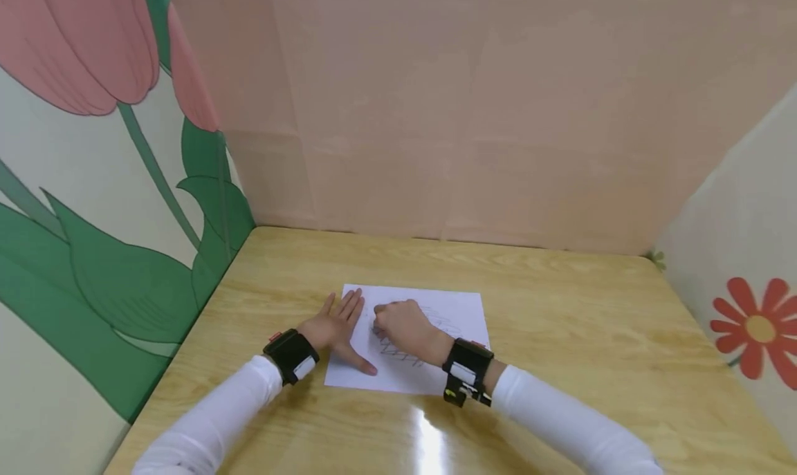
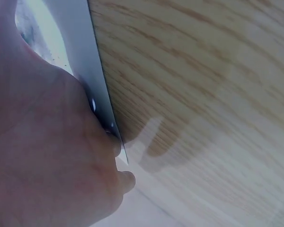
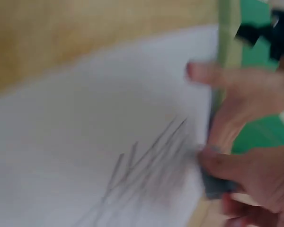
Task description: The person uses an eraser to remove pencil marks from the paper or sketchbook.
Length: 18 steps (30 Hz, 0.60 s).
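Observation:
A white sheet of paper [image 1: 468, 310] with dark scribbled pencil lines [image 1: 400, 355] lies on the table. My left hand [image 1: 336, 331] rests spread over the sheet's left side, its thumb pointing toward the near edge. In the left wrist view, that hand's back fills the left part, over the paper's edge. Above the scribbles, my right hand [image 1: 407, 328] pinches a small dark grey eraser [image 3: 215, 186] between thumb and fingers. Blur softens the eraser in the right wrist view, and in the head view the hand hides it. The eraser is beside the slanted lines, near my left hand.
The wooden table [image 1: 579, 350] extends around the sheet on all sides. A plain pinkish backdrop [image 1: 436, 115] stands along its far edge. Panels painted with tulips [image 1: 81, 39] and a red flower [image 1: 759, 328] border the left and right.

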Motion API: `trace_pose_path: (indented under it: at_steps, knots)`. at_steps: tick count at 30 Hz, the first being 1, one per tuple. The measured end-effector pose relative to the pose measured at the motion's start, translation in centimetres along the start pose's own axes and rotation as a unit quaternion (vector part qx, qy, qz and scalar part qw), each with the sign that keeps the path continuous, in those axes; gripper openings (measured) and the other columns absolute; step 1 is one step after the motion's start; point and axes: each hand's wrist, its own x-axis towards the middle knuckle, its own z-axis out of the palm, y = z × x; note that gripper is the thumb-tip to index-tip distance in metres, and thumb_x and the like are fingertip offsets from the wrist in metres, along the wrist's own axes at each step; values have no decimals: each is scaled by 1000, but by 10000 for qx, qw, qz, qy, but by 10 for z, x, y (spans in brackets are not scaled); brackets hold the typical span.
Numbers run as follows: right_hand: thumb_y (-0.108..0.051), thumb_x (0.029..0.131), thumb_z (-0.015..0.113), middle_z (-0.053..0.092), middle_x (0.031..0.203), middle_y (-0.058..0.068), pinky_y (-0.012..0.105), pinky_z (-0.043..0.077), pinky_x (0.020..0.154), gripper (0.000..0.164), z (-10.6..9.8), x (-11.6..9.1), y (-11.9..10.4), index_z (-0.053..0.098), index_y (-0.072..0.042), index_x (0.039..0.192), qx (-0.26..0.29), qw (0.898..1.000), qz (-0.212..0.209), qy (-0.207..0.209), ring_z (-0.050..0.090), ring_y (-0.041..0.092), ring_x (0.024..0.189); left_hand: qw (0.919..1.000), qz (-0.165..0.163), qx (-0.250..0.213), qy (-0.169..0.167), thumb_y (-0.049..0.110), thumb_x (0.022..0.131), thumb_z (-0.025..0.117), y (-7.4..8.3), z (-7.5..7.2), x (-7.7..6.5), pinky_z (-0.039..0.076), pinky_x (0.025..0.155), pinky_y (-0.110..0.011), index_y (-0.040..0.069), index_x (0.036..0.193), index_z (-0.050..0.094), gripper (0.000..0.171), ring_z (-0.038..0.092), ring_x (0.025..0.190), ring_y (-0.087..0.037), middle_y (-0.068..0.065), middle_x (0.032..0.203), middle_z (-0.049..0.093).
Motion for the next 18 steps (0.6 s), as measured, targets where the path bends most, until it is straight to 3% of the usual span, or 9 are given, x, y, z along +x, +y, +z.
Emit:
trace_pose_path:
  at_steps: [3, 9, 15, 18]
  knots:
    - [-30, 86, 80, 67, 79, -9, 29, 60, 59, 9, 5, 6, 1, 81, -21, 84, 127, 9993, 300, 159, 68, 10, 68, 10000, -18, -26, -28, 103, 55, 57, -1, 0, 2, -12, 128, -54, 11, 164, -9, 157, -16, 160, -22, -7, 172, -18]
    - [-28, 81, 84, 69, 77, -9, 29, 58, 57, 10, -4, 0, -5, 78, -20, 80, 411, 9981, -193, -412, 68, 10, 66, 10000, 0, -24, -28, 105, 52, 54, -4, 3, 1, -11, 128, -54, 11, 164, -9, 159, -16, 160, -22, -7, 172, -18]
    - [-30, 82, 83, 70, 79, -9, 29, 59, 59, 7, 3, 15, -2, 81, -23, 82, 51, 9995, 309, 98, 69, 10, 68, 9999, -80, -45, 41, 105, 52, 54, -6, 4, 3, -11, 128, -55, 11, 164, -7, 159, -15, 160, -22, -6, 172, -17]
    - [-28, 82, 82, 68, 78, -10, 27, 59, 60, 7, 6, 12, -3, 80, -22, 81, 3, 9998, 64, -167, 67, 9, 67, 9999, -58, -115, -35, 105, 52, 54, -5, 4, 3, -11, 128, -56, 11, 164, -7, 159, -15, 160, -22, -7, 172, -17]
